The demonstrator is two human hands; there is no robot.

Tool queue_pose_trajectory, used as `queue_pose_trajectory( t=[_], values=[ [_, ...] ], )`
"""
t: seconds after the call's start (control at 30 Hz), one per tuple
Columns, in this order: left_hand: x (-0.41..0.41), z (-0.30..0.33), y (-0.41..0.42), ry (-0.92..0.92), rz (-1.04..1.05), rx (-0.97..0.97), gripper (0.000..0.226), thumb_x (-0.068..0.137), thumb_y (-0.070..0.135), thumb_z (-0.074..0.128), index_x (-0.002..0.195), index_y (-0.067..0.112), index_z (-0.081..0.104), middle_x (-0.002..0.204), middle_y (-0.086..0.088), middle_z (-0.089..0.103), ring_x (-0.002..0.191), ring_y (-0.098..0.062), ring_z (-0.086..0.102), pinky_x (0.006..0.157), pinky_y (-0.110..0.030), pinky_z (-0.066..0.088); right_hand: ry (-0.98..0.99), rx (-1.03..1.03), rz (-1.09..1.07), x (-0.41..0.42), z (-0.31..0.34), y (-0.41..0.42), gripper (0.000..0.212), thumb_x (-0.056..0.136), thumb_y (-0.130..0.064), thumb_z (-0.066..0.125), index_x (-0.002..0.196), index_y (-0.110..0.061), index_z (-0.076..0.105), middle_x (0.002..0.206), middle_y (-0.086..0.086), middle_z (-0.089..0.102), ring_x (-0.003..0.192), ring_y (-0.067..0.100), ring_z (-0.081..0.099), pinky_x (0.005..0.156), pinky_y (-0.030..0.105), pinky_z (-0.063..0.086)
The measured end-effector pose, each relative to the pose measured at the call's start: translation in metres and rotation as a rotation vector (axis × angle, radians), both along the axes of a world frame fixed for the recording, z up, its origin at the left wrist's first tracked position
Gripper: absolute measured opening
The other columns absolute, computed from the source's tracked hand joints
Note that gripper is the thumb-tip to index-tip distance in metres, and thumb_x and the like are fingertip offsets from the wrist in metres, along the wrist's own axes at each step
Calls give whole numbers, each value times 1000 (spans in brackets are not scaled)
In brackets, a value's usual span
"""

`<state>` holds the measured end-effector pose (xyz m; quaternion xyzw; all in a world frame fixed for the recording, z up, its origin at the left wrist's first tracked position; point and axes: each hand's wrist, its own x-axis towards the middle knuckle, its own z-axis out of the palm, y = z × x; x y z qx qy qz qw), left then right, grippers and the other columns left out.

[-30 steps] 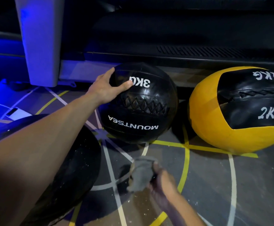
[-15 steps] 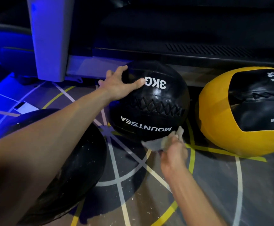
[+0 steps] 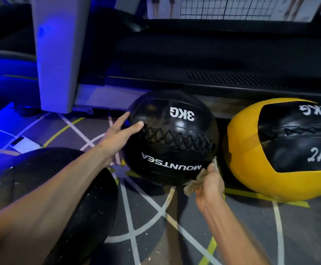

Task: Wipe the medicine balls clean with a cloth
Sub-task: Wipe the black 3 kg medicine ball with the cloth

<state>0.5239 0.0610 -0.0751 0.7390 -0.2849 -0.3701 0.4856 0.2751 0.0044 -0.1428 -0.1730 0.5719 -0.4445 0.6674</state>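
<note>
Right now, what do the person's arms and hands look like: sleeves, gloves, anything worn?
Both forearms are bare up to the picture's edge, with no sleeve in view. The left hand and the right hand wear no gloves. No watch, band or ring shows on either wrist or on the fingers that can be seen. Blue room light tints the left arm's upper side.

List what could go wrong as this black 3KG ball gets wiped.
1. The left hand steadies the 3KG ball with straight fingers only, so it may roll toward the yellow ball.
2. The right hand presses the cloth low on the ball's side; the top and back could stay unwiped.
</note>
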Motion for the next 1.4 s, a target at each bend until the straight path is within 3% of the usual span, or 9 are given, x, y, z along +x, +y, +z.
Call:
queue_pose_trajectory(
  t=[0.1, 0.2, 0.33, 0.47, 0.57, 0.73, 1.13, 1.3, 1.4],
  values=[
    [-12, 1, 0, 2, -55, -38, 62, 95, 33, 71, 150, 46, 46, 134, 17, 55, 92, 28, 54, 86, -21, 44, 55, -128, 48, -12, 11, 9, 39, 110, -27, 38, 145, -39, 51, 91, 1, 68, 77, 19, 58, 66, 37, 46],
    [-19, -1, -4, -5, -87, -41, 64, 82, 48, 76, 139, 60, 50, 145, 14, 56, 120, 5, 58, 95, -27, 47, 111, -266, 109, -22, 22, 13, 42, 111, -26, 35, 150, -36, 46, 147, -7, 55, 130, 16, 53, 107, 41, 45],
    [-20, -3, -1, -53, -171, -54, 69, 80, 61, 76, 142, 63, 44, 154, 19, 45, 140, -6, 44, 117, -39, 38, 107, -283, 125, -28, 19, 10, 42, 111, -26, 36, 151, -38, 43, 154, -8, 47, 134, 14, 48, 102, 36, 46],
    [-14, 3, 5, -142, -221, -6, 90, 71, 68, 75, 150, 57, 34, 159, 17, 37, 145, -7, 39, 122, -43, 34, 186, -378, 137, -30, 13, 26, 43, 110, -31, 36, 149, -46, 43, 158, -13, 40, 147, 18, 36, 121, 50, 30],
    [-16, 5, 14, -204, -210, 40, 100, 68, 71, 72, 155, 51, 28, 165, 15, 29, 149, -8, 33, 123, -44, 31, 201, -365, 133, -32, 18, 37, 44, 112, -24, 32, 151, -42, 41, 157, -16, 41, 143, 8, 38, 120, 40, 31],
    [-22, 6, 28, -331, -230, 66, 83, 96, 39, 70, 163, 33, 20, 169, 6, 18, 155, -9, 18, 126, -35, 22, 189, -301, 151, -31, 10, 54, 42, 111, -30, 35, 146, -52, 43, 155, -15, 44, 143, 14, 40, 119, 49, 34],
    [-24, 38, 71, -411, -194, 57, 77, 98, 43, 64, 163, 32, 23, 169, 10, 18, 155, -8, 18, 127, -40, 22, 196, -139, 262, -38, 13, 108, 36, 109, -39, 39, 134, -61, 52, 155, -11, 45, 143, 21, 41, 117, 56, 33],
    [-10, 64, 146, -800, -267, 28, 55, 101, 39, 61, 152, 26, 46, 161, 7, 37, 148, -9, 34, 120, -26, 25, 77, 39, 418, -32, 19, 159, 33, 108, -31, 44, 137, -42, 55, 131, -7, 61, 123, 21, 55, 111, 47, 40],
    [15, 76, 207, -973, -147, 132, 58, 94, 51, 48, 140, 17, 60, 150, -4, 51, 138, -25, 49, 117, -31, 32, -7, 119, 512, -25, 22, 184, 37, 101, -33, 53, 138, -31, 56, 128, 1, 68, 116, 27, 65, 108, 51, 44]
  ],
)
